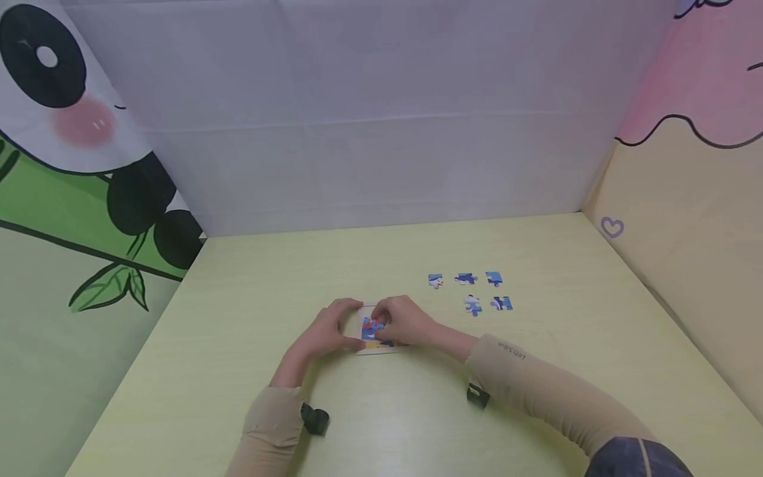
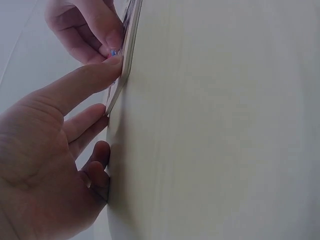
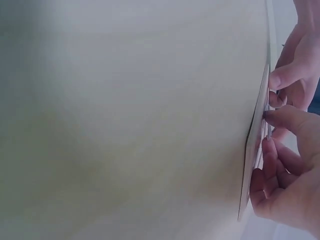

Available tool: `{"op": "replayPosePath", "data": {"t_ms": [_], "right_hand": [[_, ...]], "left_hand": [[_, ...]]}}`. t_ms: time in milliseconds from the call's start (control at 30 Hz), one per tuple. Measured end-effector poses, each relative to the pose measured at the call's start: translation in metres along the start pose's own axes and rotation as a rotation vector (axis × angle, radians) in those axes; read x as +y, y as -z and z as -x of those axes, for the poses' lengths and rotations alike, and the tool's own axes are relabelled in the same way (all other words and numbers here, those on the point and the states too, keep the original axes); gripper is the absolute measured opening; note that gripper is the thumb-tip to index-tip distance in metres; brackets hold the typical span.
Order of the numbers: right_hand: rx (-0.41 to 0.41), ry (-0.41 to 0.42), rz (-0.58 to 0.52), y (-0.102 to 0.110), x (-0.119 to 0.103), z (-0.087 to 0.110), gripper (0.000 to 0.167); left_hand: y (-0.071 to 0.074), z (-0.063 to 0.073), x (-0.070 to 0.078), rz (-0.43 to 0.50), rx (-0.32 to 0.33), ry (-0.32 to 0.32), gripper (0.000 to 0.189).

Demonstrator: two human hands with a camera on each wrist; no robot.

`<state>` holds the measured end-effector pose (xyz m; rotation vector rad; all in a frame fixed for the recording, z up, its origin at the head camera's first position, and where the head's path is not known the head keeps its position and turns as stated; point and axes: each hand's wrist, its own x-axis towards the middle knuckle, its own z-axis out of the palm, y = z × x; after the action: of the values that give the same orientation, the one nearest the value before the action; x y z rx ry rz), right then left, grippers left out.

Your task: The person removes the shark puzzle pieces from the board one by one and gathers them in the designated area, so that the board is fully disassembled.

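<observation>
A small jigsaw puzzle board (image 1: 380,352) with a pale rim lies on the table, partly filled with blue, red and yellow pieces. My left hand (image 1: 326,331) holds its left side, thumb at the near corner and a finger at the far one; in the left wrist view the thumb rests on the board's rim. Over the board, my right hand (image 1: 408,321) pinches a puzzle piece (image 2: 113,51) between thumb and fingers. Only a bit of that piece, blue and red, shows. The right hand covers the board's right part.
Several loose puzzle pieces lie to the right of the board and farther back, among them a whale-patterned piece (image 1: 465,279) and a blue piece (image 1: 493,278). The pale wooden table (image 1: 250,291) meets a plain back wall (image 1: 381,165) and printed side panels.
</observation>
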<state>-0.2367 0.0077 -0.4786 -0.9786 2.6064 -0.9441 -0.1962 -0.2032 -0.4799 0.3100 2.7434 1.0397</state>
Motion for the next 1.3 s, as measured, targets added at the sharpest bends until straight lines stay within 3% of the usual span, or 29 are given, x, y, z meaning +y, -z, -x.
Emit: {"op": "replayPosePath", "data": {"t_ms": [300,700,1067,1300], "right_hand": [[0.07,0.028,0.0,0.005,0.005,0.011,0.029],[0.16,0.016,0.084,0.03,0.032,0.038,0.031],[0.302,0.03,0.174,0.049,0.057,0.063,0.025],[0.313,0.016,0.22,0.058,0.079,0.069,0.023]], "left_hand": [[0.0,0.002,0.003,0.0,0.004,-0.019,0.078],[-0.001,0.002,0.004,-0.048,0.018,-0.028,0.082],[0.0,0.003,0.007,-0.052,0.02,-0.02,0.081],[0.0,0.004,0.009,-0.037,0.014,-0.007,0.08]]}}
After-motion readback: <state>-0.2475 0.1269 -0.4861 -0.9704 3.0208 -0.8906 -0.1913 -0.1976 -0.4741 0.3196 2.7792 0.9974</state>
